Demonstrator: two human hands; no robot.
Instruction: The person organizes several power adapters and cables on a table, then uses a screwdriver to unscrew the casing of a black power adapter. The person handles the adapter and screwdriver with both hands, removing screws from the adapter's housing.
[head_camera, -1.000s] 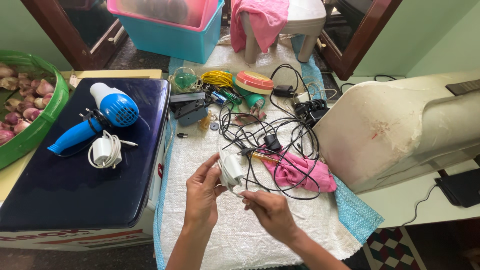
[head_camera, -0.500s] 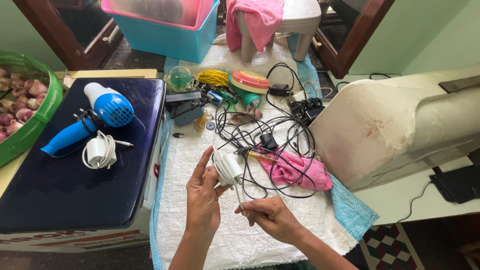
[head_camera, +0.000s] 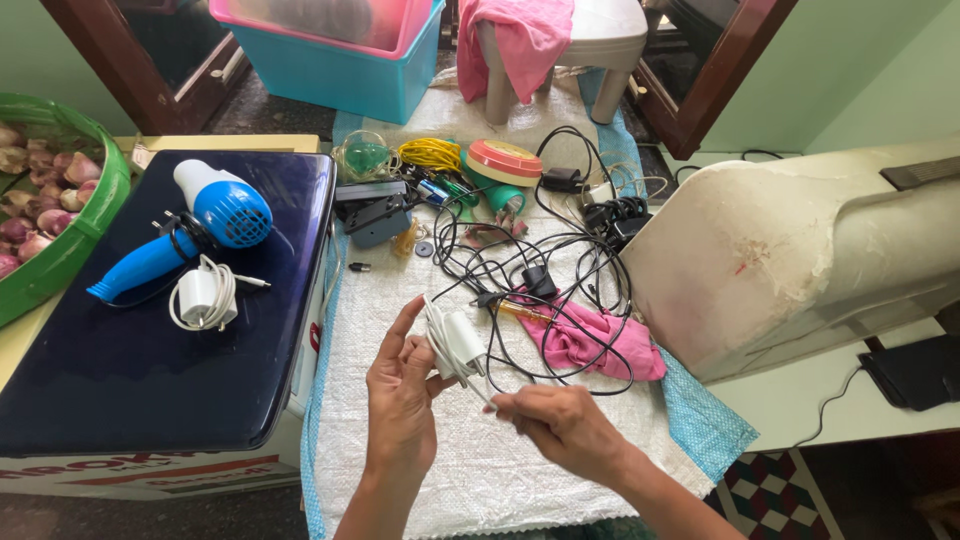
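The small plastic charger block (head_camera: 462, 340) with its thin cable is white; the woven sack cloth (head_camera: 400, 300) beneath is white too. The tangled cords (head_camera: 520, 255) are black, the crumpled rag (head_camera: 590, 340) pink, the hair dryer (head_camera: 205, 225) blue and white on a glossy navy case (head_camera: 150, 370).

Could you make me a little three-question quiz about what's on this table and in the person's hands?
1. True or false: the left hand holds a white charger.
2. What lies beside the blue hair dryer on the dark case? A) a coiled white charger B) a spoon C) a book
3. Fill in: the right hand pinches the charger's white ____.

Key: 1 true; 2 A; 3 cable.
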